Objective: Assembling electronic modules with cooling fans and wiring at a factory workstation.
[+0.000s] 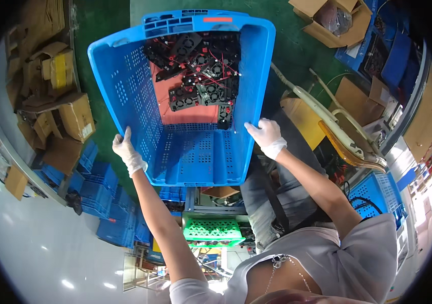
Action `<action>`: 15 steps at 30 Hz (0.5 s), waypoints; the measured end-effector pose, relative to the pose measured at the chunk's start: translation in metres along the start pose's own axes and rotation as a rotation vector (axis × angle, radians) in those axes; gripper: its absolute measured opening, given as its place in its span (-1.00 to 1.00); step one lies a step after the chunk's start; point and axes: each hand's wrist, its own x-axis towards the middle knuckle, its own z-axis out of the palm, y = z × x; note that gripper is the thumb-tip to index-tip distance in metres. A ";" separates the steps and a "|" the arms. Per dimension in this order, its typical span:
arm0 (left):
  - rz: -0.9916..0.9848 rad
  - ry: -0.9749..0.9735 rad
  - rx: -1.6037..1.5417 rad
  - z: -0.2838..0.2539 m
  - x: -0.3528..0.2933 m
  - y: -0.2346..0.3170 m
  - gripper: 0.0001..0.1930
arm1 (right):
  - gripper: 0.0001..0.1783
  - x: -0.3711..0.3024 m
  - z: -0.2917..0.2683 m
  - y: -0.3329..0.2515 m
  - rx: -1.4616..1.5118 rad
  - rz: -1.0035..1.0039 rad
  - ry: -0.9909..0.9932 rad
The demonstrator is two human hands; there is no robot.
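A green floor (103, 55) lies beneath, with boxes (76, 117) stacked at left. The left hand (128, 152) is closed on the bin's left rim. The blue bin (188, 164) sits between the hands, open toward the wearer; whether its base bears on anything can't be told. Fans (211, 91) bunch at its far end, so steady, even support from both sides should keep them from sliding. The right hand (267, 135) grips the right rim; a swing wide should avoid the metal frame (325, 109) beyond.
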 end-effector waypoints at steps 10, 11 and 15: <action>0.050 -0.121 0.434 -0.002 0.011 0.005 -0.69 | -0.57 -0.005 0.018 0.017 0.023 -0.051 -0.028; 0.059 -0.125 0.438 -0.006 0.013 0.001 -0.69 | -0.60 -0.003 0.020 0.017 -0.007 -0.075 -0.011; -0.035 -0.123 0.191 -0.023 0.015 -0.008 -0.75 | -0.59 -0.004 0.024 0.009 0.085 -0.119 0.009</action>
